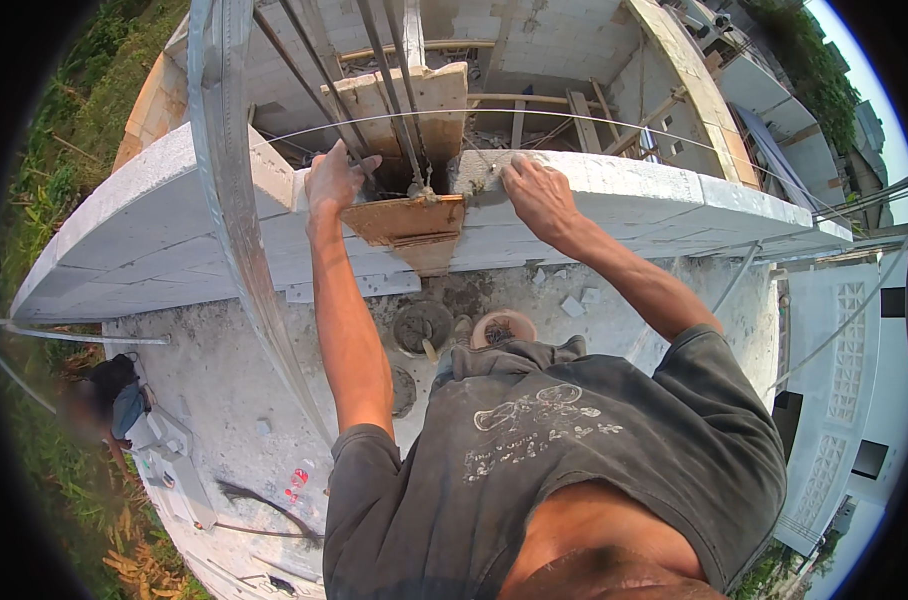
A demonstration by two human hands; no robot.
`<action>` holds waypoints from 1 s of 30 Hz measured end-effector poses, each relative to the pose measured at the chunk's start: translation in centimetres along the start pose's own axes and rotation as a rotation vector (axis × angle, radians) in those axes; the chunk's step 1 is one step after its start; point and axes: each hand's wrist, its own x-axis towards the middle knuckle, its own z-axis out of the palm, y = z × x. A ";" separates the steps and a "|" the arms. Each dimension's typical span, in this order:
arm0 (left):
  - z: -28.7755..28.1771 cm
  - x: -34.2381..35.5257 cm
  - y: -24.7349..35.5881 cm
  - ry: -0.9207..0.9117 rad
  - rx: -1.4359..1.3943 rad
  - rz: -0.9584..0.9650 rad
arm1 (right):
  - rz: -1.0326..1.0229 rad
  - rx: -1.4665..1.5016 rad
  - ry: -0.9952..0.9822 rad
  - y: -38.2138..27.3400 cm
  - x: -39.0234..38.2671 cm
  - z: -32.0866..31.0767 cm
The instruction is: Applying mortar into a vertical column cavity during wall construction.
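My left hand (336,182) rests by the end of the white block wall on the left, beside the steel rebars (402,100). Its fingers are apart, and the thumb side points at the rebars. On top of the right block wall (624,182), my right hand (540,198) has its fingers curled down near the block's end; anything under the fingertips is hidden. Between both hands is a gap, with the rebars rising from it. A wooden board (406,220) closes its near side, and another wooden board (429,88) stands on the far side.
A taut string (534,114) crosses beyond my hands. At left rises a tall metal post (226,150). Below are a dark bucket (422,328), a pinkish basin (502,326) and block scraps (574,306). Another person (124,400) is at the lower left.
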 end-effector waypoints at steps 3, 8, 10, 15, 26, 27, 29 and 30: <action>0.2 0.1 -1.2 0.013 0.031 0.026 | -0.041 -0.020 -0.012 -0.5 0.4 -0.1; -0.1 0.0 0.1 -0.020 0.017 -0.010 | -0.360 -0.378 -0.098 0.1 0.9 -1.3; -0.3 -0.3 0.2 -0.038 -0.004 -0.032 | -0.463 -0.426 -0.126 0.3 2.4 -1.7; 0.0 -0.4 -0.1 0.041 0.037 0.037 | -0.625 -0.334 -0.140 1.0 6.2 -2.7; 0.1 -0.5 -0.1 0.031 0.009 0.012 | -0.103 0.204 -0.170 2.8 3.4 -1.6; 0.1 -0.5 0.0 0.031 -0.007 0.012 | -0.120 0.192 -0.116 3.0 2.9 -1.3; -0.4 -0.8 -0.1 0.011 -0.033 0.020 | -0.099 0.134 -0.055 2.5 2.5 -2.3; -0.7 -1.0 -0.1 -0.005 -0.063 0.026 | -0.083 0.074 0.005 2.3 2.4 -2.6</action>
